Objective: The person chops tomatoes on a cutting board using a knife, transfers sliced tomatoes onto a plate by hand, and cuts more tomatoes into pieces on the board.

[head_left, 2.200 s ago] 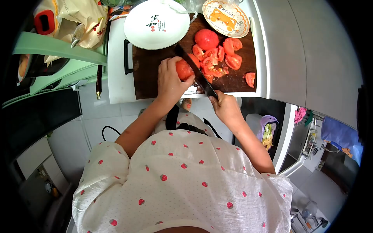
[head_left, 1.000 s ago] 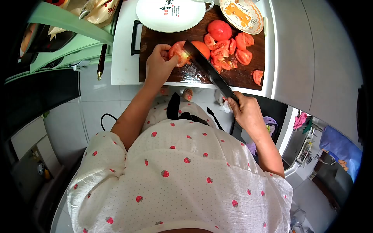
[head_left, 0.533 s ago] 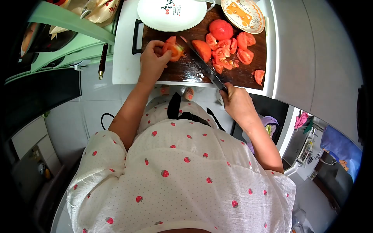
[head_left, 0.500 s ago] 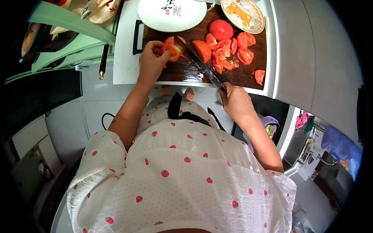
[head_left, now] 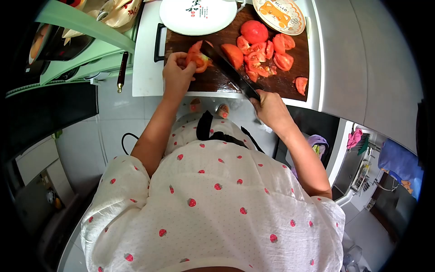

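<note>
Knife (head_left: 231, 71) and tomato (head_left: 199, 64) over the board (head_left: 217, 85)
Left grip (head_left: 178, 71) pinches the tomato; right grip (head_left: 271, 109) is clenched round the knife's handle. Wedges (head_left: 283, 62) lie right of the blade.

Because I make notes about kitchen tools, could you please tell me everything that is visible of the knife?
The knife has a long, straight, dark blade that looks metal. It slants over the brown cutting board, its far end pointing forward and left, across part of the tomato piece in the left hand's grip; whether they touch cannot be told. Its near end is mostly hidden in the right hand's grip.
</note>
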### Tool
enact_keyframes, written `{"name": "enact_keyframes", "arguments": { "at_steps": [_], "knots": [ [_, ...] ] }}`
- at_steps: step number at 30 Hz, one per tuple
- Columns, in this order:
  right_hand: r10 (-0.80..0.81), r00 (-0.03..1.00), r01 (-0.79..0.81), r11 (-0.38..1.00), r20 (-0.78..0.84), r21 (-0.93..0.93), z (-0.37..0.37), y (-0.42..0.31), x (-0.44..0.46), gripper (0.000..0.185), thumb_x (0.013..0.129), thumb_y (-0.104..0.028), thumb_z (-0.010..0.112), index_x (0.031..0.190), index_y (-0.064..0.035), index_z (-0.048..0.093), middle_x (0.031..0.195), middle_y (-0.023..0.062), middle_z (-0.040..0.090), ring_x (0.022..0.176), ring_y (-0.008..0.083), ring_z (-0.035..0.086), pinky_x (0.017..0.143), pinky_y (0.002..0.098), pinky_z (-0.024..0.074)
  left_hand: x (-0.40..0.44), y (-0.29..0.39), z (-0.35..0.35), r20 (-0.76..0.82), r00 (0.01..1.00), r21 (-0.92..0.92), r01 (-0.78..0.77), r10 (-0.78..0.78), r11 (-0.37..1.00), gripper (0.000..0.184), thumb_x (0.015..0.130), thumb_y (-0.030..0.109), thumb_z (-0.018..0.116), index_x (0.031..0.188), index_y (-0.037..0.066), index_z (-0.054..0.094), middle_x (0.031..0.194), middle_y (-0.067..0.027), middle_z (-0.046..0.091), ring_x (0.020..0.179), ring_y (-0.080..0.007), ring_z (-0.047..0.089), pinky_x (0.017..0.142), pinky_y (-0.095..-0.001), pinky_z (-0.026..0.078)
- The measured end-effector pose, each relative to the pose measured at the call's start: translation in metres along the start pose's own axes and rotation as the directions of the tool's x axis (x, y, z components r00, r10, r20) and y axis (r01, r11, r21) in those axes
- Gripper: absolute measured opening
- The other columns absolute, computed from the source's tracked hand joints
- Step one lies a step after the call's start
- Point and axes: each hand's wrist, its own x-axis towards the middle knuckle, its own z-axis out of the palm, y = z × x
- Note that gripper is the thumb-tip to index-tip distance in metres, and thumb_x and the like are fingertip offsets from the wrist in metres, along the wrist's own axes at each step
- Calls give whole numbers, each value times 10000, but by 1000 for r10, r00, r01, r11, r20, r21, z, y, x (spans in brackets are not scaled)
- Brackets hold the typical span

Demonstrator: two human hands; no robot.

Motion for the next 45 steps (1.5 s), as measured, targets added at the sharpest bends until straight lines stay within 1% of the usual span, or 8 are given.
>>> {"name": "enact_keyframes", "arguments": {
  "at_steps": [10, 19, 23, 34, 37, 38, 41, 45],
  "knots": [
    [0, 999, 5, 994, -38, 111, -18, -9, -48, 165, 865, -140, 596, 896, 20, 616, 635, 255, 564, 640, 426, 588, 588, 479, 461, -16, 5, 14, -117, 992, 53, 48, -41, 997, 317, 715, 63, 642, 995, -8, 511, 792, -87, 581, 618, -152, 596, 474, -277, 542],
    [-67, 994, 59, 993, -82, -103, -13, -17, -47, 176, 866, -159, 591, 955, -10, 617, 671, 236, 590, 668, 417, 595, 611, 472, 481, -20, 0, 23, -121, 991, 159, -30, 49, 987, 300, 716, 66, 643, 970, 9, 494, 787, -109, 579, 668, -228, 581, 687, -351, 483],
    [-28, 998, 18, 979, -50, -202, -15, -22, -44, 186, 859, -156, 588, 975, -15, 621, 736, 248, 610, 709, 413, 606, 642, 479, 491, -17, -4, 26, -114, 991, 151, -49, 66, 987, 306, 713, 54, 640, 975, 7, 489, 806, -119, 591, 684, -238, 593, 687, -350, 493],
    [1, 1000, 1, 993, 19, -120, -14, -15, -15, 129, 802, -59, 564, 875, 28, 624, 760, 270, 615, 780, 418, 616, 706, 478, 491, -10, 6, 16, -79, 986, 172, -129, 144, 977, 339, 702, 47, 660, 1011, 38, 521, 732, -75, 588, 659, -209, 592, 656, -329, 487],
    [8, 1000, -4, 990, 30, -139, -22, -19, -18, 126, 785, -48, 553, 856, 19, 632, 763, 261, 625, 786, 401, 632, 714, 475, 500, -1, 19, 2, 40, 978, 413, -201, 203, 888, 323, 691, 52, 672, 996, 67, 565, 715, -43, 565, 631, -171, 555, 621, -310, 469],
    [11, 999, -6, 990, 37, -144, -26, -21, -20, 126, 782, -49, 555, 856, 16, 633, 764, 259, 627, 787, 399, 633, 714, 473, 500, 7, 10, -2, 78, 950, 413, -307, 302, 858, 289, 686, 55, 677, 964, 77, 601, 700, -32, 542, 619, -158, 528, 603, -303, 455],
    [26, 995, -15, 994, 95, -105, -35, -21, -19, 148, 829, -101, 597, 874, 40, 605, 771, 278, 600, 783, 434, 592, 710, 477, 473, 9, 6, -4, 133, 940, 416, -340, 314, 843, 248, 692, 54, 674, 929, 49, 603, 712, -55, 554, 637, -186, 542, 601, -315, 452],
    [12, 998, -8, 998, 67, -66, -15, -16, -9, 154, 833, -116, 596, 878, 30, 611, 774, 272, 602, 793, 430, 594, 716, 477, 473, 6, -5, -2, 53, 937, 459, -329, 344, 825, 218, 697, 57, 677, 899, 24, 601, 724, -92, 577, 637, -228, 564, 600, -330, 459]
  ]
}}
